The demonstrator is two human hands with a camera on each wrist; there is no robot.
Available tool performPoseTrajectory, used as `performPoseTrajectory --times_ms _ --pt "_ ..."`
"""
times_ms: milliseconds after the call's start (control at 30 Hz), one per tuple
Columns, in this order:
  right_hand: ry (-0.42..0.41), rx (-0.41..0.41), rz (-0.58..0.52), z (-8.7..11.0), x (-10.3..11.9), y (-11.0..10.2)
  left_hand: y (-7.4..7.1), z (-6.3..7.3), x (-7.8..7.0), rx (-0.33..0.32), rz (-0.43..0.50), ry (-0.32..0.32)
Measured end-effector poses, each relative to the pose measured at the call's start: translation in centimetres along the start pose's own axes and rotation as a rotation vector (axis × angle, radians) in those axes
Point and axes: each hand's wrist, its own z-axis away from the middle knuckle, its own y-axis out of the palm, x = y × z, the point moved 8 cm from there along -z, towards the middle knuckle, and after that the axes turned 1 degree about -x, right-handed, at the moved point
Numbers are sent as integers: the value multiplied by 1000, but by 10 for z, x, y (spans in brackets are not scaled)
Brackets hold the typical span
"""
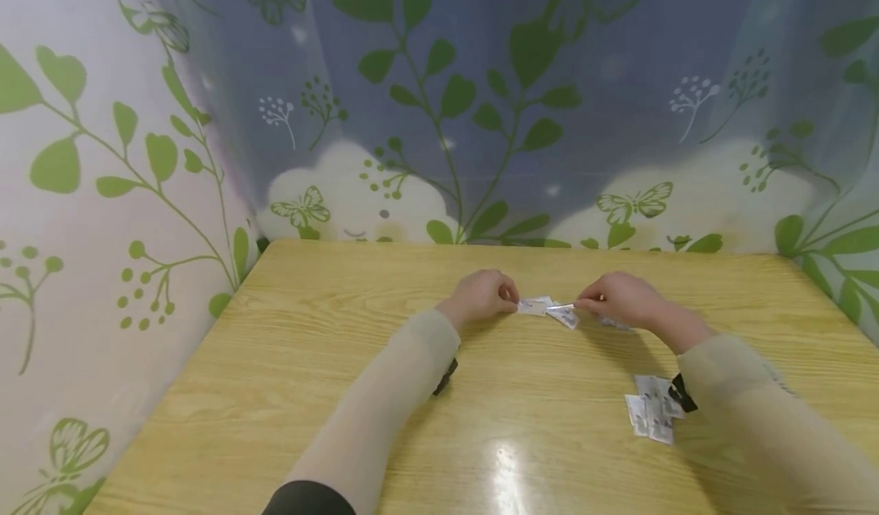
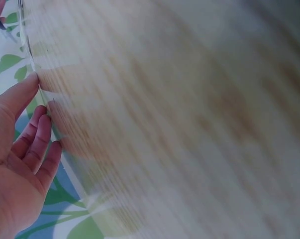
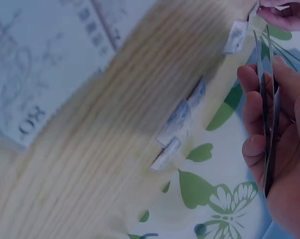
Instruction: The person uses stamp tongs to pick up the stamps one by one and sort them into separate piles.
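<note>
My left hand (image 1: 483, 295) is at the far part of the table, thumb and finger pinching the left edge of a pale postage stamp (image 1: 532, 307). In the left wrist view three fingers of the left hand (image 2: 20, 154) are loosely bent near the tabletop; the stamp is hidden there. My right hand (image 1: 628, 300) holds metal tweezers (image 3: 265, 109), their tips slightly apart in the right wrist view. The tweezers' tips reach over the pinched stamp and a second, slanted postage stamp (image 1: 566, 317). Whether they grip either is too small to tell.
Several bluish stamps (image 3: 175, 124) lie overlapping beneath the right hand. Nearer, by the right wrist, sits a cluster of stamps (image 1: 648, 410); one marked 80 (image 3: 45, 74) looms close in the right wrist view. A patterned curtain (image 1: 439, 156) hangs behind the wooden table (image 1: 330, 301).
</note>
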Motion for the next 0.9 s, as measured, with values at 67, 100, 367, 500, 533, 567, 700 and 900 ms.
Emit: performPoseTrajectory --times_ms 67,100,367,500,533,567,700,900 --pt "0 6 11 -1 1 2 0 -1 0 2 0 -1" --pt "2 8 16 -1 1 3 0 -1 0 3 -2 -1" --pt "-14 -1 19 -6 5 7 -2 0 -1 11 -10 -2" --pt "-12 -6 13 -8 6 9 -3 1 -2 15 -8 -4" --pt "-10 -9 13 -9 5 9 -3 0 -3 15 -8 -4" --pt "-8 -10 13 -9 6 9 -3 0 -3 13 -10 -4" --pt "6 -21 1 -10 7 10 0 0 -1 10 -6 -5" --pt "-9 -37 7 -8 11 8 -2 3 0 6 58 -9"
